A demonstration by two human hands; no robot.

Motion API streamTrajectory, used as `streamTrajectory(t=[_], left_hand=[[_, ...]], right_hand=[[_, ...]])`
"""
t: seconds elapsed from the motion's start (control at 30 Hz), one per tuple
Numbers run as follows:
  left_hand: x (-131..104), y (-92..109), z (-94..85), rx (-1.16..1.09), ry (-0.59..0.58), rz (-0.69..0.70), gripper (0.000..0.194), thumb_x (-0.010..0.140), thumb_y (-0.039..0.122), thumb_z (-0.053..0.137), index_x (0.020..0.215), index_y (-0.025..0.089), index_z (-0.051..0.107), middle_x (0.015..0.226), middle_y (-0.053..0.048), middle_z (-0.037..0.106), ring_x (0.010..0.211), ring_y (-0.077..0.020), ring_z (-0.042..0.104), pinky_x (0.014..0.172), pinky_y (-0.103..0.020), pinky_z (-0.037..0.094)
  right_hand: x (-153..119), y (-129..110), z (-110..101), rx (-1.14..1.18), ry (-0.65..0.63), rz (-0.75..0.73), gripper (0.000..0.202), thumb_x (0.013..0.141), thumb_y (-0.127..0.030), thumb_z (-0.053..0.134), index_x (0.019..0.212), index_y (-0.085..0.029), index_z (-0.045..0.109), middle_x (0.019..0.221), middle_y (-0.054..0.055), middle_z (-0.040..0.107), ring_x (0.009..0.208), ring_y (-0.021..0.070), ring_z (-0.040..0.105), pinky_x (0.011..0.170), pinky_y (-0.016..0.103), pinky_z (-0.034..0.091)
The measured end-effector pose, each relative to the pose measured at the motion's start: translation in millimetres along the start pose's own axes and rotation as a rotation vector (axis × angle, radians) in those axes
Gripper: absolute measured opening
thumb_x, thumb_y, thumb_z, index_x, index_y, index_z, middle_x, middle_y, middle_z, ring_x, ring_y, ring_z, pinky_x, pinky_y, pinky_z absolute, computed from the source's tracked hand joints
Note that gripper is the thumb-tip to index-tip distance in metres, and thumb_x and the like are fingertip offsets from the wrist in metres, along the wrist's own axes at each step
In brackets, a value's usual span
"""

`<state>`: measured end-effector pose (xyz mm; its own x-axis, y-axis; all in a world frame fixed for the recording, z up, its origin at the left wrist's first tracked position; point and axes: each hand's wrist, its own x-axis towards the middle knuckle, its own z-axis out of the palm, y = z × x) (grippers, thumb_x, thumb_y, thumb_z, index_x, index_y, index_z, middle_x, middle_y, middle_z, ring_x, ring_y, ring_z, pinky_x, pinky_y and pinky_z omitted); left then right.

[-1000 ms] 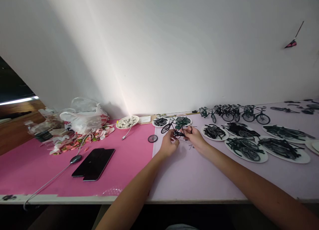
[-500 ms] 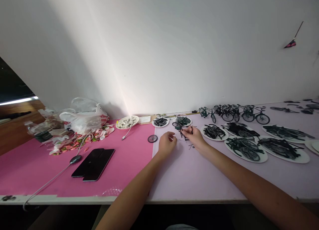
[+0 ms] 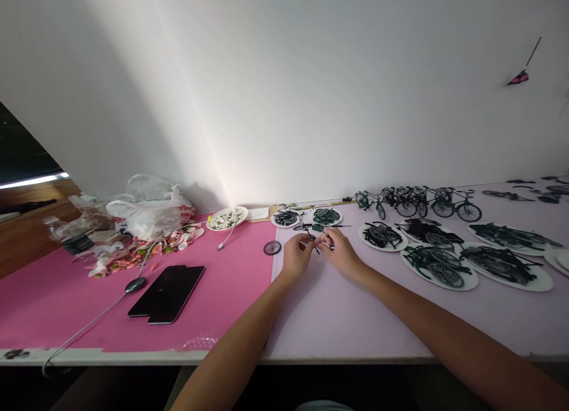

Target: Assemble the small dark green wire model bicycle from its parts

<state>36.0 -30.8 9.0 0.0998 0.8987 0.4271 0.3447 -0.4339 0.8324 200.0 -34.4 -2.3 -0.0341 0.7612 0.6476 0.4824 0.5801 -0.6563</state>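
Fingertips of my left hand (image 3: 297, 256) and my right hand (image 3: 340, 252) meet over the pale part of the table. Both are closed on a small dark bicycle frame (image 3: 315, 239), which the fingers partly hide. A loose small wheel (image 3: 272, 247) lies left of my left hand, on the pink surface. Just beyond the hands are a plate of dark parts (image 3: 286, 217) and a plate of green parts (image 3: 326, 216). Another plate with dark parts (image 3: 383, 236) sits right of my right hand.
Assembled toy bicycles (image 3: 456, 204) stand along the wall at the right, behind more plates of parts (image 3: 439, 266). On the left are two black phones (image 3: 167, 293), a cable (image 3: 89, 325), a plastic bag (image 3: 149, 209) and a plate of pale pieces (image 3: 227, 218).
My right hand has moved left, bringing the dark frame to my left hand. The left hand's fingers have closed on it; before, they held nothing visible.
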Motion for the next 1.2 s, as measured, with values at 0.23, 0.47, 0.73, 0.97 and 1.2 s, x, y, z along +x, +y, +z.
streamTrajectory(t=[0.23, 0.47, 0.73, 0.97, 1.2], left_hand=[[-1, 4, 0.6, -0.117, 0.050, -0.002, 0.015, 0.088, 0.018, 0.062, 0.100, 0.016, 0.071, 0.100, -0.007, 0.074, 0.059, -0.0099, 0.060, 0.056, -0.023, 0.049], [-2, 8, -0.8, -0.169, 0.008, -0.009, 0.014, 0.088, 0.019, 0.059, 0.098, 0.016, 0.068, 0.094, -0.005, 0.073, 0.058, -0.0094, 0.063, 0.058, -0.022, 0.050], [-3, 8, -0.1, -0.209, -0.011, -0.017, 0.017, 0.085, 0.015, 0.057, 0.098, 0.015, 0.069, 0.093, -0.005, 0.073, 0.054, -0.0084, 0.062, 0.054, -0.021, 0.049], [-2, 6, 1.0, -0.255, -0.009, 0.013, 0.018, 0.082, 0.012, 0.059, 0.096, 0.015, 0.069, 0.088, -0.004, 0.072, 0.054, -0.0092, 0.062, 0.056, -0.022, 0.049], [-1, 4, 2.7, -0.247, -0.008, 0.003, 0.018, 0.081, 0.011, 0.059, 0.095, 0.015, 0.069, 0.087, -0.004, 0.072, 0.054, -0.0091, 0.062, 0.056, -0.021, 0.048]], right_hand=[[0, -22, -11, -0.032, 0.003, -0.026, 0.032, 0.101, -0.042, 0.039, 0.074, -0.026, 0.037, 0.078, 0.003, 0.056, 0.084, 0.0236, 0.055, 0.077, 0.033, 0.043], [1, -19, -12, -0.147, -0.080, 0.190, 0.047, 0.101, -0.052, 0.038, 0.063, -0.025, 0.038, 0.055, -0.001, 0.048, 0.056, 0.0187, 0.045, 0.058, 0.030, 0.029], [1, -20, -12, -0.150, -0.094, 0.143, 0.044, 0.098, -0.044, 0.044, 0.059, -0.023, 0.044, 0.056, 0.000, 0.052, 0.058, 0.0177, 0.050, 0.060, 0.029, 0.033], [0, -17, -11, -0.164, -0.067, 0.113, 0.042, 0.096, -0.042, 0.045, 0.060, -0.023, 0.039, 0.056, -0.001, 0.048, 0.057, 0.0160, 0.045, 0.060, 0.029, 0.031], [0, -16, -9, -0.165, -0.056, 0.103, 0.041, 0.096, -0.041, 0.045, 0.060, -0.023, 0.035, 0.055, -0.001, 0.044, 0.057, 0.0159, 0.041, 0.059, 0.029, 0.028]])
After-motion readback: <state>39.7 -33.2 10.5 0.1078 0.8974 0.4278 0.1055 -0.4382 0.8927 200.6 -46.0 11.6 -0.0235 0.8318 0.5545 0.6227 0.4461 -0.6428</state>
